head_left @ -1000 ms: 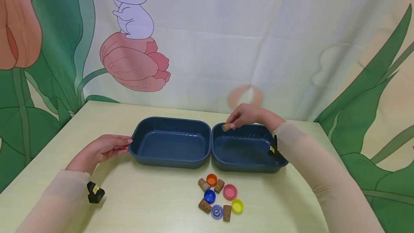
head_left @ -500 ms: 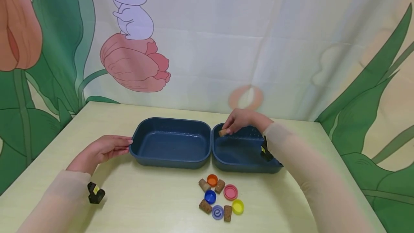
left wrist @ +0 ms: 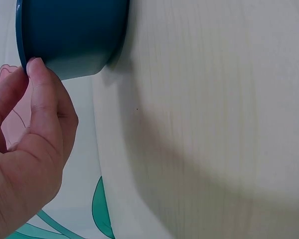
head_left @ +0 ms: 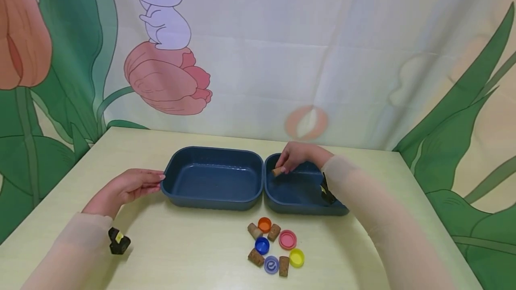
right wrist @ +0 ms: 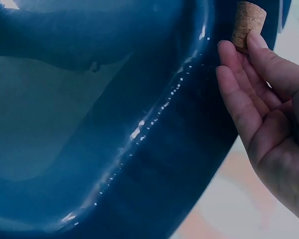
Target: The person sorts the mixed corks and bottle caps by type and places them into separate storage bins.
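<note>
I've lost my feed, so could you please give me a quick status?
Right hand pinches cork inside right tray. Left hand touches left tray. Nothing in the way.

Playroom-like: cartoon bunny backdrop (head_left: 163, 10).

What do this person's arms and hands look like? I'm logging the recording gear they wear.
Both arms wear thin, sheer beige sleeves down to the wrist. The left hand and right hand are bare. Each wrist carries a small black camera with a yellow mark: left, right.
</note>
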A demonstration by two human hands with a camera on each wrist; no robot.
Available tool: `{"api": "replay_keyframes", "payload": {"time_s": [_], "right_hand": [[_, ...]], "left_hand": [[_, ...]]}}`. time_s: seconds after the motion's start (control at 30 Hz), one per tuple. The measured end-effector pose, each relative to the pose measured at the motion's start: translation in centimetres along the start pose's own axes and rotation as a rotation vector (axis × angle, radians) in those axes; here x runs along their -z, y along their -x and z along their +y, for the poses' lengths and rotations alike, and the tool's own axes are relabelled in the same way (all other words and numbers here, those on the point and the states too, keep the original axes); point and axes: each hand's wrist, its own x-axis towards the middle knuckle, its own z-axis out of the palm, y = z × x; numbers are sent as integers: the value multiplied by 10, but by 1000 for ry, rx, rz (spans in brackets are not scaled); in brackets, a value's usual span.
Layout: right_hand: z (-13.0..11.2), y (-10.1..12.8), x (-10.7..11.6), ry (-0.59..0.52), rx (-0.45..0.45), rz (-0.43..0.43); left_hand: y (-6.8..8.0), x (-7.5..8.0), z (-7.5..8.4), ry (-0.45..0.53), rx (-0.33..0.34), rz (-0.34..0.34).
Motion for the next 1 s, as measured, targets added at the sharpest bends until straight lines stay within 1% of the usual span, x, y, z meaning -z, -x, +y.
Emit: {"api": "replay_keyframes", "payload": {"time_s": [0.23, 0.5, 0.7, 1.0], "right_hand": [[1, -6, -5, -23, -26, -13], [6, -14, -10, 8, -38, -35], [3, -15, -12, 33, -53, -34], [1, -18, -16, 47, -82, -46]], "left_hand": [[0, 0, 0, 0, -5, -7], [1, 2, -1, 13, -8, -20], [-1, 3, -1, 7, -2, -8], [-1, 3, -2, 13, -5, -19]]}}
